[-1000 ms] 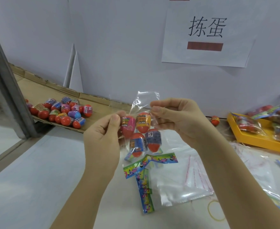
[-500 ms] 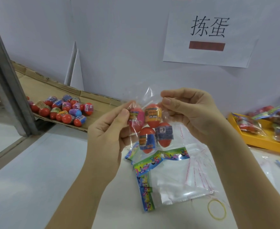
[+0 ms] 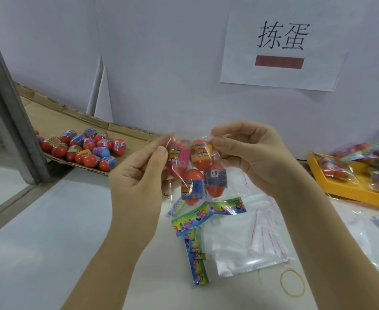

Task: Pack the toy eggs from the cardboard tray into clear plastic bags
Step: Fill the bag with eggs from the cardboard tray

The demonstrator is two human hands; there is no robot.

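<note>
1. holding a clear plastic bag [image 3: 198, 175] up in the air over the white table [image 3: 50, 242], a little way in front of the back wall.
2. left hand [image 3: 137, 182] pinching the bag's top left corner between thumb and curled fingers; right hand [image 3: 257, 157] doing the same at the top right corner, with the top edge pulled across between them.
3. inside the bag: 4 toy eggs, a pink one [image 3: 177, 162] and an orange one [image 3: 201, 155] up top, a blue-banded one [image 3: 192, 186] and a purple-labelled one [image 3: 215, 180] below, all touching, plus a colourful strip [image 3: 208, 213] at the bottom edge.
4. over to the left, against the wall: the cardboard tray [image 3: 56, 115] with a pile of loose eggs [image 3: 83, 146] bunched near its front edge, well apart from the hands.
5. directly under the bag: a stack of empty bags [image 3: 246, 238] lying flat, more colourful strips [image 3: 196, 258] just beside its left edge, and a yellow rubber band [image 3: 292, 283] off its near right corner.
6. far right: a yellow tray [image 3: 345, 189] with packed bags [image 3: 374, 162] heaped in it.
7. far left: a grey metal post [image 3: 7, 108] leaning across the tray's end.
8. lots of bare tabletop at the near left, between the post and the left forearm.
</note>
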